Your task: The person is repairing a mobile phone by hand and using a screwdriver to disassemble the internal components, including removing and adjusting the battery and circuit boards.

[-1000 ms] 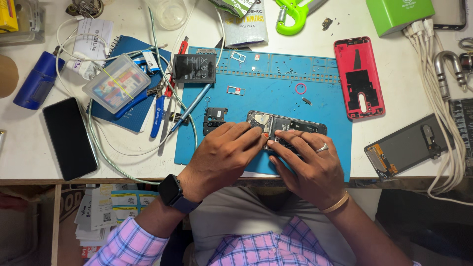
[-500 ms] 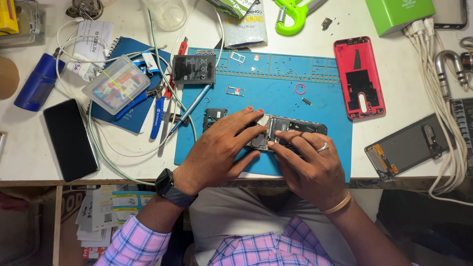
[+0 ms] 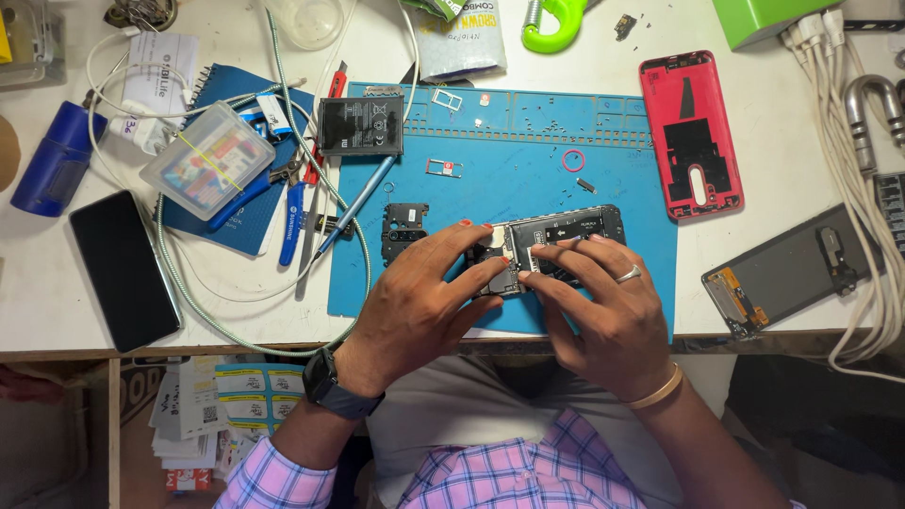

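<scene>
Hands meet over an opened black smartphone with its back removed (image 3: 556,247), which lies on the near part of a blue rubber work mat (image 3: 528,141) on the white tabletop (image 3: 764,170). The left hand (image 3: 419,306), with a dark smartwatch at the wrist, presses its fingertips (image 3: 485,247) on the phone's left end and pinches it there. The right hand (image 3: 603,306), wearing a silver ring and a gold bangle, lays its fingers across the phone's middle and grips its near edge; what the fingertips pinch inside the phone is too small to tell.

Just left of the phone on the mat sits a small black camera-frame plate (image 3: 403,231). Farther up the mat from the phone lie a flat black battery (image 3: 360,124), a thin blue-handled tool (image 3: 356,205) and a small pink ring (image 3: 573,159). Right of the phone, partly off the mat's edge, rests a red plastic phone back cover (image 3: 690,132). Well left of the phone, off the mat, are a black phone lying screen up (image 3: 123,269), a clear plastic parts box (image 3: 207,160) on a blue notebook, and a dark blue bottle (image 3: 52,160).
</scene>
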